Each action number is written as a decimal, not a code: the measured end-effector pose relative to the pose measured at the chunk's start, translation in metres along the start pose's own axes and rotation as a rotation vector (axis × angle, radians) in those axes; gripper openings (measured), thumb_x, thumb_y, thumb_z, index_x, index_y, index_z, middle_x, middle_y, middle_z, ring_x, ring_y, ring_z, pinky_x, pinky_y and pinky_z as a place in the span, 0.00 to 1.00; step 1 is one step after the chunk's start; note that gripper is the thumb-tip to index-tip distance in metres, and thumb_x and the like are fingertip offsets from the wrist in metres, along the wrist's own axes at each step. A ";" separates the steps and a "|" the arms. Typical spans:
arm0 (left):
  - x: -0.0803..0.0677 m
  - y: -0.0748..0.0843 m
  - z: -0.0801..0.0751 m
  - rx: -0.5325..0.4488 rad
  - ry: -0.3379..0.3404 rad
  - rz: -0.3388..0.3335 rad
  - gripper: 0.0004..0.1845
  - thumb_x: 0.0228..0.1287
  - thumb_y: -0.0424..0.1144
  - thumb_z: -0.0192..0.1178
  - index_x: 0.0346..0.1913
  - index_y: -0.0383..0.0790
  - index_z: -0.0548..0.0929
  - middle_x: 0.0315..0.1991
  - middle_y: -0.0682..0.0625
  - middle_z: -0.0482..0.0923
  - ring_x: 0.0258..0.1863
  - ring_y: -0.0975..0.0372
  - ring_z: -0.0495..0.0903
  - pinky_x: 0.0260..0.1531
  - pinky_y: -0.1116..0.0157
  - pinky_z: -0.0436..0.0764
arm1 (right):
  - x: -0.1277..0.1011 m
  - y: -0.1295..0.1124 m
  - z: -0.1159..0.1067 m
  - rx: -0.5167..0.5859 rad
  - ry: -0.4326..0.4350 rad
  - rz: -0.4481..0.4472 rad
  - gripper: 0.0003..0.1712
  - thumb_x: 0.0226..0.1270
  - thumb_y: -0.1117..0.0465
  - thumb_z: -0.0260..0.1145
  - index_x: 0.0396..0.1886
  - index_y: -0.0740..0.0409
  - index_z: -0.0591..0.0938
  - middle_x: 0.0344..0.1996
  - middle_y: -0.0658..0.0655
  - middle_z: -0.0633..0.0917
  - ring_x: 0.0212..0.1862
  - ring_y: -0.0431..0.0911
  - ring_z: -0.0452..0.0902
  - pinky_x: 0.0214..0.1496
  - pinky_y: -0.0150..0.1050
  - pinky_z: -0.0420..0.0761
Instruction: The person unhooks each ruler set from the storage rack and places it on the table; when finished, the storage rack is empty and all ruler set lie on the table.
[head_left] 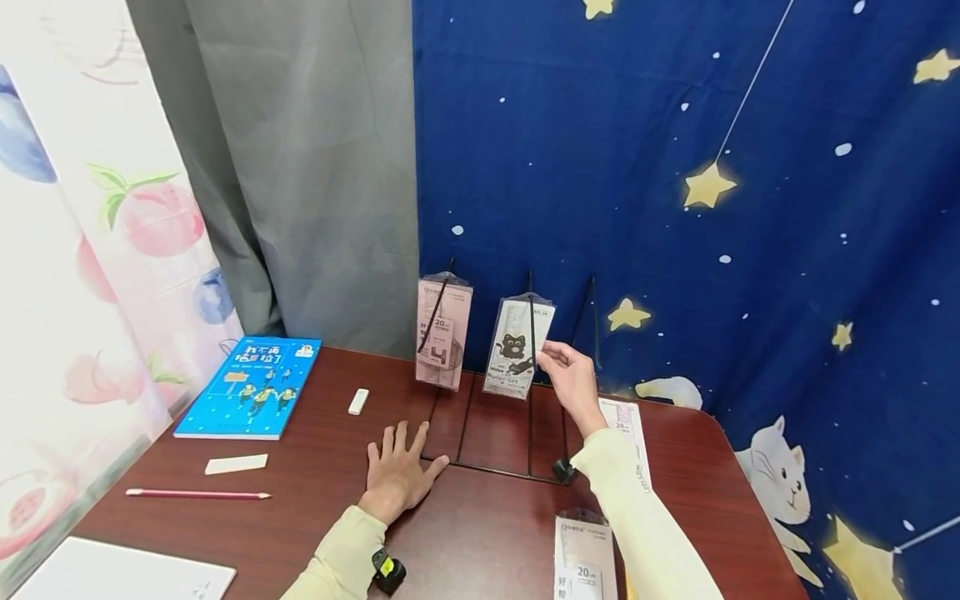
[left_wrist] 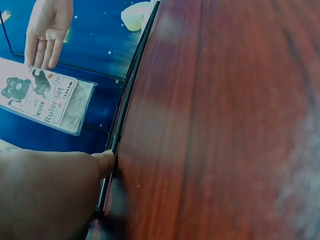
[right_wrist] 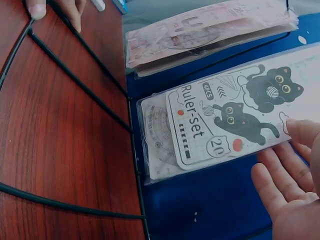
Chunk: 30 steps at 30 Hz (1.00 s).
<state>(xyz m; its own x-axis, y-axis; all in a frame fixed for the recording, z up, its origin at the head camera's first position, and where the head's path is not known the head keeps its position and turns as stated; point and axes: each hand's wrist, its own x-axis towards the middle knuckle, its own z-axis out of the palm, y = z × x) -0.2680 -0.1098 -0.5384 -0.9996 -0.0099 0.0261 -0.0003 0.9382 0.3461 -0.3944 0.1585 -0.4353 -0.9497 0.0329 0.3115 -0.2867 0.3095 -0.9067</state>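
A ruler-set pack printed with black cats [head_left: 517, 346] [right_wrist: 225, 120] [left_wrist: 45, 97] hangs on the middle hook of a black wire rack [head_left: 487, 433]. My right hand [head_left: 570, 379] [right_wrist: 290, 185] [left_wrist: 47, 30] is at the pack's right edge with its fingers straight; the fingertips just reach the pack. A pink ruler pack [head_left: 444, 329] [right_wrist: 210, 30] hangs on the left hook. The right hook [head_left: 592, 325] is bare. My left hand [head_left: 401, 467] [left_wrist: 45, 195] lies flat on the brown table [head_left: 487, 533], fingers spread, with its thumb against the rack's base wire [left_wrist: 125, 115].
A blue book [head_left: 251, 387], a white eraser [head_left: 358, 402], a white strip [head_left: 236, 464], a pink pencil [head_left: 198, 494] and a white sheet [head_left: 112, 575] lie at the left. Two more ruler packs [head_left: 585, 558] [head_left: 626, 425] lie by my right arm. A starry blue curtain [head_left: 675, 167] hangs behind the rack.
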 end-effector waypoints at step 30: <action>0.006 -0.008 0.014 0.016 0.029 0.015 0.41 0.74 0.66 0.51 0.80 0.45 0.65 0.77 0.32 0.61 0.78 0.37 0.57 0.71 0.32 0.57 | -0.060 -0.021 -0.018 -0.015 -0.081 -0.013 0.10 0.69 0.64 0.72 0.45 0.67 0.87 0.39 0.68 0.91 0.36 0.47 0.90 0.40 0.29 0.85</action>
<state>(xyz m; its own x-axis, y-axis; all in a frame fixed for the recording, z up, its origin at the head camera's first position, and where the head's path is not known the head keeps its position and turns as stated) -0.2745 -0.1124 -0.5542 -0.9983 -0.0053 0.0582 0.0142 0.9438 0.3303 -0.3290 0.1669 -0.4304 -0.9532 -0.0481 0.2986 -0.2977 0.3233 -0.8983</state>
